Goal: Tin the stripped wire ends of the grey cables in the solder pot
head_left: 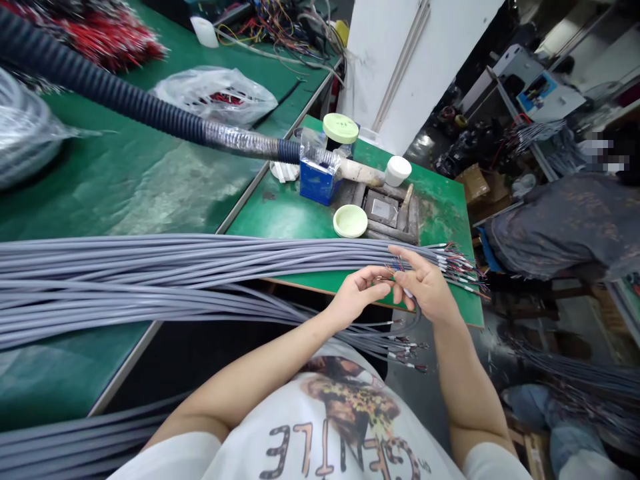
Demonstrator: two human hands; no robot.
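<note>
Wires (398, 265) at the end of one grey cable (419, 315) show in the head view, by the near edge of the green table (443, 227). The right hand (425, 283) grips the cable close to its end; the left hand (356, 293) bends thumb and forefinger to the wires, though whether they pinch one I cannot tell. Doing this well calls for a steady right hold, light fingertips and wires kept apart

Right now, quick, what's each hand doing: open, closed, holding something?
Left hand: fingers curled in at thin wires; whether they pinch them cannot be told.
Right hand: closed, holding a grey cable near its end.
</note>
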